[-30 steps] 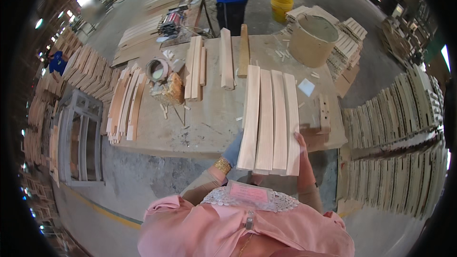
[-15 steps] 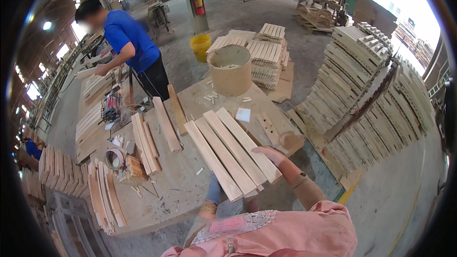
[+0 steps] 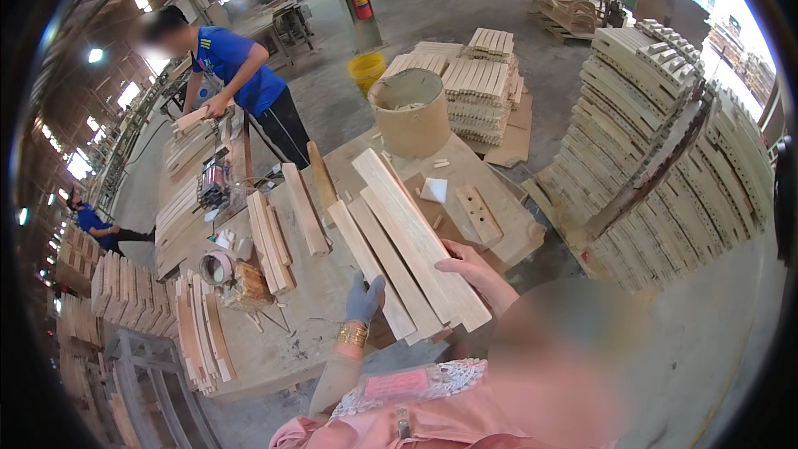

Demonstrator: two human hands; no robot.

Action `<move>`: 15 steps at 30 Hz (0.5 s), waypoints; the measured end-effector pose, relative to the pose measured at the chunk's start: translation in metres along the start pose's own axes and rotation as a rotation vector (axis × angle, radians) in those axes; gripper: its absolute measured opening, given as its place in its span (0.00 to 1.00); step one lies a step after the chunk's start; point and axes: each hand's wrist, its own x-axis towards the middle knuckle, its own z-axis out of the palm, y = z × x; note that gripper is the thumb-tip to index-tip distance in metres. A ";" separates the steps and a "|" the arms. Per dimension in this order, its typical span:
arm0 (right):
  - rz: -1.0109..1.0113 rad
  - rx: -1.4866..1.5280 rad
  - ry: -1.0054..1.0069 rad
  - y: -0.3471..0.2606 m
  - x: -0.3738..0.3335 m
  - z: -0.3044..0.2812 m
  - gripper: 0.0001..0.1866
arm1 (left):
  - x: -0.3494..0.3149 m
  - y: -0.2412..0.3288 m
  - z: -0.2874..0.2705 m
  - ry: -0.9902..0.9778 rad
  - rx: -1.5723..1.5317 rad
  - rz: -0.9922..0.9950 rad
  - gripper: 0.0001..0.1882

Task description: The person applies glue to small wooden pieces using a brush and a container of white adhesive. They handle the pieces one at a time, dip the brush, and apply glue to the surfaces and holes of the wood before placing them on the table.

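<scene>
1. Held set of slats (image 3: 420, 237): about four pale lengths, above the near part of the bench (image 3: 320, 283), not yet set down. Far ends uneven; rightmost slat juts beyond the others.
2. Right hand (image 3: 465, 264): bare, gripping the set's right edge, thumb on top, fingers hidden below.
3. Left hand (image 3: 364, 298): grey glove, at the left edge. Whether it is closed on the wood, cannot tell.
4. Already lying on bench: bundle of narrow slats (image 3: 271, 241), single slat (image 3: 305, 208) beside it, darker piece (image 3: 321, 170), curved slats (image 3: 199, 328) at far left.
5. Loose pegs (image 3: 441, 164) near the round tub (image 3: 407, 120); none visible on the held faces, some ends hidden. Drilled block (image 3: 480, 214) lies near the white pad (image 3: 433, 189).
6. Judgement: mid-handling; held set unsquared, not put down. Tall stacks (image 3: 632, 158) at right suggest a large batch; finished or waiting, cannot tell.
</scene>
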 end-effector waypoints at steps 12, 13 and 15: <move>0.048 0.206 -0.453 0.003 -0.026 0.092 0.47 | -0.039 0.006 -0.086 -0.190 -1.238 0.019 0.42; 0.028 0.161 -0.500 0.015 -0.020 0.100 0.48 | -0.052 0.021 -0.105 -0.113 -1.272 0.147 0.45; 0.032 0.079 -0.554 0.025 -0.018 0.122 0.51 | -0.086 0.035 -0.141 0.044 -1.181 0.292 0.49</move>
